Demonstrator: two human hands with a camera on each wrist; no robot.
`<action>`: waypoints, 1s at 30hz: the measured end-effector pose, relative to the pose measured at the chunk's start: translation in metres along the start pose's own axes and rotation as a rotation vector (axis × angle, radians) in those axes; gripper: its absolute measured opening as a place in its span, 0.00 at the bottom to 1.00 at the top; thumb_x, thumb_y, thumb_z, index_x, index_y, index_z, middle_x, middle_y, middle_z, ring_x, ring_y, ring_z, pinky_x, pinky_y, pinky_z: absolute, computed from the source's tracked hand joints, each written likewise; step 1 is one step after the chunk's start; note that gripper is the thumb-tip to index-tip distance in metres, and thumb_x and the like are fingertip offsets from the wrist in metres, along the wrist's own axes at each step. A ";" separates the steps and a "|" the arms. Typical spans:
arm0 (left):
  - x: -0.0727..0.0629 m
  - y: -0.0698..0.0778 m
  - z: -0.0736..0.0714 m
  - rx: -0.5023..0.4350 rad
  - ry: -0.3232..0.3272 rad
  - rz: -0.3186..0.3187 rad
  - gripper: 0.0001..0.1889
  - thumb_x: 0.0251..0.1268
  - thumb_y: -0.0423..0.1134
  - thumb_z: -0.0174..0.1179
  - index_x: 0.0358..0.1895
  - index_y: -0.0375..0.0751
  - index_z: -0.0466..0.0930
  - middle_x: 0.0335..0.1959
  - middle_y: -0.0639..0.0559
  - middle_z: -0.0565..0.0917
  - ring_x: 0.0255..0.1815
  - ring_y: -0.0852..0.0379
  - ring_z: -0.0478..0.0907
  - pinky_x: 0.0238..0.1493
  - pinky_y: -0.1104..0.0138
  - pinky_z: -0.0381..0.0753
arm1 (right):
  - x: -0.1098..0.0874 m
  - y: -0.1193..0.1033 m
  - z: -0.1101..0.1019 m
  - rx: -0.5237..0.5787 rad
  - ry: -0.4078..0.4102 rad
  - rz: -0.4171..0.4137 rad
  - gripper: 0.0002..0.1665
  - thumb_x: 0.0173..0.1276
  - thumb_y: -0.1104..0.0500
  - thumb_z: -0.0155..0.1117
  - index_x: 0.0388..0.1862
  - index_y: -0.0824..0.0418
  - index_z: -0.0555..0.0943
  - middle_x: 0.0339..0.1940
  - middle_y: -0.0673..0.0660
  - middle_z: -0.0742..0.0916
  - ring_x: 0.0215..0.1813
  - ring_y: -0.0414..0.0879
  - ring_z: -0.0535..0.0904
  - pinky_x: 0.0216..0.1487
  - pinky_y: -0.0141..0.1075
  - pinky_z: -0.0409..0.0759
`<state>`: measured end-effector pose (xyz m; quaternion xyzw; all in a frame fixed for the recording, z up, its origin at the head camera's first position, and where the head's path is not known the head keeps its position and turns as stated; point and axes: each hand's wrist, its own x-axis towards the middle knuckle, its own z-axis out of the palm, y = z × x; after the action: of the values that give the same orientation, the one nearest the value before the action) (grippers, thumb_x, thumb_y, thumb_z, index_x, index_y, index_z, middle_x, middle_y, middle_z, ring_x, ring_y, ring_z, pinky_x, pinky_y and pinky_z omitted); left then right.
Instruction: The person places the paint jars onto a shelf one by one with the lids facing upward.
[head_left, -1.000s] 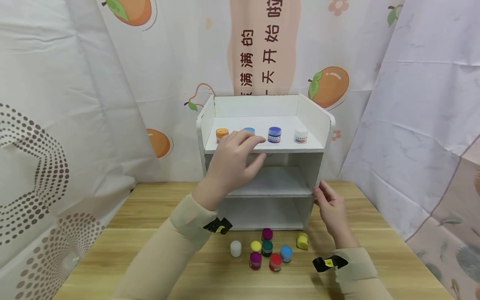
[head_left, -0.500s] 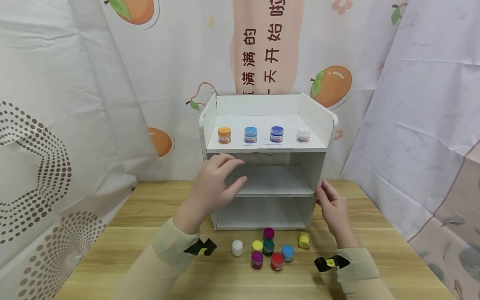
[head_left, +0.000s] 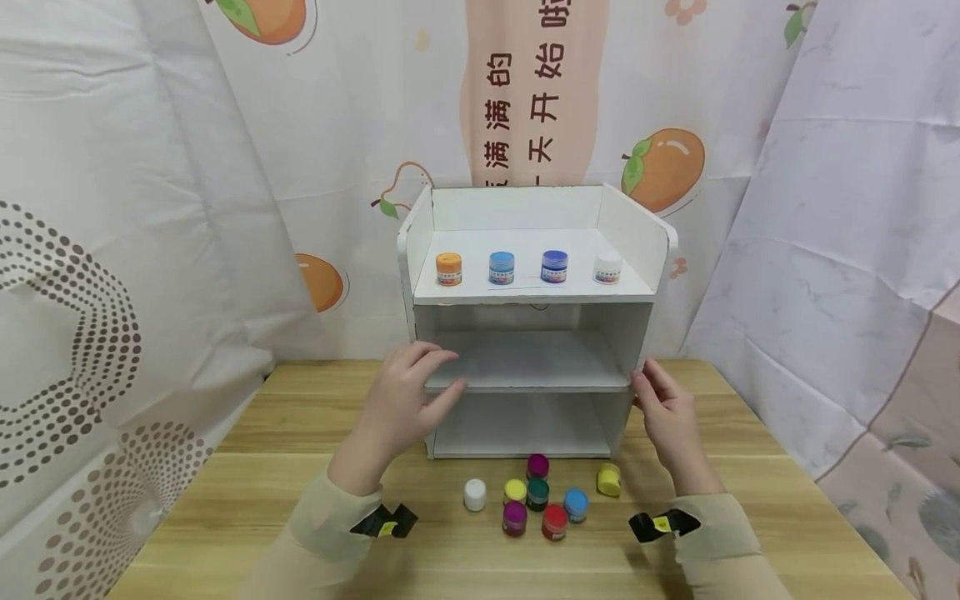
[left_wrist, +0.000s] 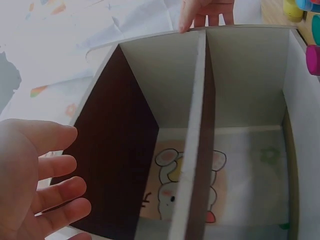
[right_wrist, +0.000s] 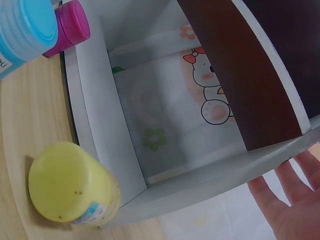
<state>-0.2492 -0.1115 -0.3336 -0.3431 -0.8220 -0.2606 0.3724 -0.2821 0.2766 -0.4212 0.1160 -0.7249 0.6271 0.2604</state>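
Printed white cloth (head_left: 360, 100) is hanging behind and to both sides. Wood-grain desk (head_left: 315, 475) is carrying everything. White shelf (head_left: 517, 208) is standing upright toward the desk's far end; an uneven push on one wall could be sliding it and jolting its load. Open front is facing the person; height and width are looking near equal, no clear long axis. Left hand (head_left: 401, 400) is hanging before the shelf's left side, fingers spread, released, holding nothing. Right hand (head_left: 667, 417) is touching the right wall, fingers fairly straight, not clenched, perhaps steadying. Orange jar (head_left: 449, 269), light blue jar (head_left: 502, 268), dark blue jar (head_left: 554, 267) and white jar (head_left: 607, 270) are lining the top board near its front; a passing finger could be tipping one off. Lids are pointing up, labels toward the person, axes vertical. Below, dark green jar (head_left: 537, 495) is crowding its neighbours; careless reaching could be toppling several.
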 end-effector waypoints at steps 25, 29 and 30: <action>-0.031 -0.017 0.003 0.041 -0.043 -0.105 0.18 0.63 0.45 0.72 0.51 0.40 0.86 0.48 0.49 0.83 0.52 0.48 0.79 0.53 0.51 0.79 | -0.001 -0.002 0.000 -0.042 0.001 -0.007 0.28 0.82 0.57 0.54 0.74 0.68 0.70 0.63 0.52 0.81 0.56 0.34 0.80 0.49 0.27 0.81; -0.033 -0.018 0.008 0.054 -0.087 -0.072 0.17 0.62 0.45 0.72 0.51 0.41 0.86 0.45 0.50 0.83 0.44 0.51 0.80 0.46 0.55 0.81 | 0.000 -0.001 0.001 -0.031 0.002 -0.001 0.28 0.81 0.57 0.54 0.74 0.68 0.69 0.63 0.50 0.81 0.56 0.34 0.80 0.49 0.27 0.81; -0.034 -0.018 0.009 0.054 -0.103 -0.066 0.17 0.62 0.45 0.72 0.51 0.41 0.86 0.45 0.50 0.83 0.44 0.52 0.80 0.46 0.56 0.81 | 0.000 -0.001 0.001 -0.027 0.001 0.000 0.28 0.81 0.57 0.54 0.74 0.68 0.69 0.63 0.50 0.81 0.56 0.34 0.80 0.49 0.27 0.81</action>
<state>-0.2501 -0.1286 -0.3690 -0.3184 -0.8577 -0.2326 0.3299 -0.2814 0.2757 -0.4204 0.1121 -0.7332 0.6171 0.2626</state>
